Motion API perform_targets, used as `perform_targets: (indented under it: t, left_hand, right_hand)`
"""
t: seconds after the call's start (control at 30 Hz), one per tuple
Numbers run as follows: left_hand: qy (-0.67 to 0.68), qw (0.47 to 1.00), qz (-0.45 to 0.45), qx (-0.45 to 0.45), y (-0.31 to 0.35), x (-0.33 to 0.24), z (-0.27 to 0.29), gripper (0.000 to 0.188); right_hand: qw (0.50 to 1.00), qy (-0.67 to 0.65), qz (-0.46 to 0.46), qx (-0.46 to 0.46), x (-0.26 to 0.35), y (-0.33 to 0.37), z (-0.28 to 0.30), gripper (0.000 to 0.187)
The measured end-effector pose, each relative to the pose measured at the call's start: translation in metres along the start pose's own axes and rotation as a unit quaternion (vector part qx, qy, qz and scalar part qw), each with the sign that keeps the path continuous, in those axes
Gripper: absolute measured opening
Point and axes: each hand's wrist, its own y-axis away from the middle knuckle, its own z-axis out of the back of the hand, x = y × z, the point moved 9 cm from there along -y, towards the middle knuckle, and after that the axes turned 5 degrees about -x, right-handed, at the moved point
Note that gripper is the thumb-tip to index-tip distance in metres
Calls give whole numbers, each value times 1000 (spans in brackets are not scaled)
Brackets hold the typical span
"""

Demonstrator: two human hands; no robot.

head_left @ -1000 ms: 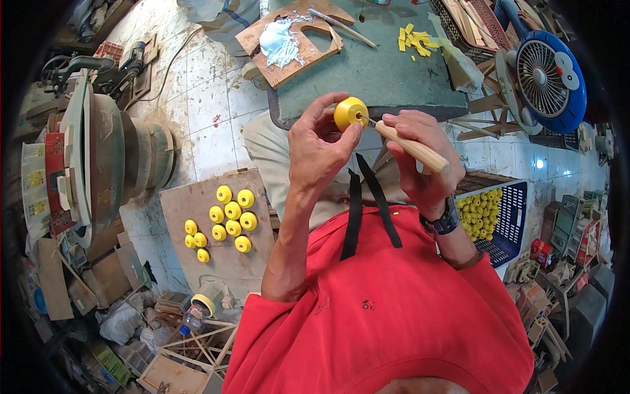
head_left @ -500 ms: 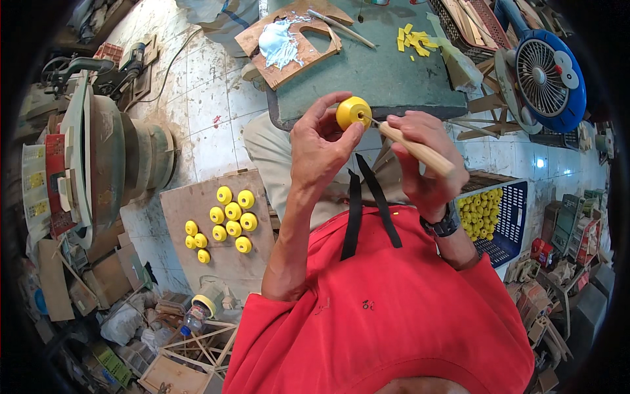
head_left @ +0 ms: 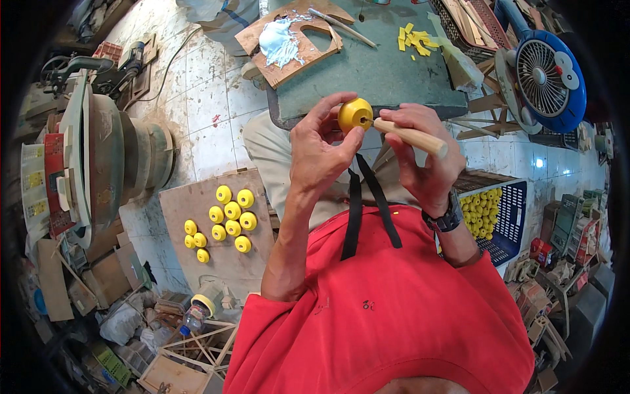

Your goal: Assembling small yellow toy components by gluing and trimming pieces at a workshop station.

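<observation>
Since a second ago the yellow wheel (head_left: 355,115) has tilted slightly. Green counter (head_left: 367,72) lies beyond. Left hand (head_left: 319,157) pinches the wheel at chest height; right hand (head_left: 420,157) grips the wooden-handled tool (head_left: 410,136), tip in its hole. I judge: keep the tip centred, twist gently.

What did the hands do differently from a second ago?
Very little. The left hand turned the round yellow wooden wheel slightly, so its centre hole faces the camera more. The right hand kept the wooden-handled tool at that hole, its handle lying a bit flatter. Nothing was picked up or let go. The yellow wheels on the brown board stayed put.
</observation>
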Motion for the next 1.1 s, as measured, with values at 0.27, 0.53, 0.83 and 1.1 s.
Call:
perform_targets:
  t: [0.27,0.53,0.83,1.1]
  left_hand:
    - [-7,1000,-4,4,0,0,-4,40]
    - [-24,1000,-4,-7,-1,5,-3,40]
    - [-19,1000,-17,-2,-2,2,-3,40]
    - [-25,1000,-18,-5,1,5,-5,39]
  right_hand:
    - [999,18,-31,40,-4,-3,0,26]
    - [995,-22,-47,89,-14,-6,7,24]
    - [996,-28,-11,83,-3,-8,4,23]
    - [996,-30,-52,65,-7,-3,-1,24]
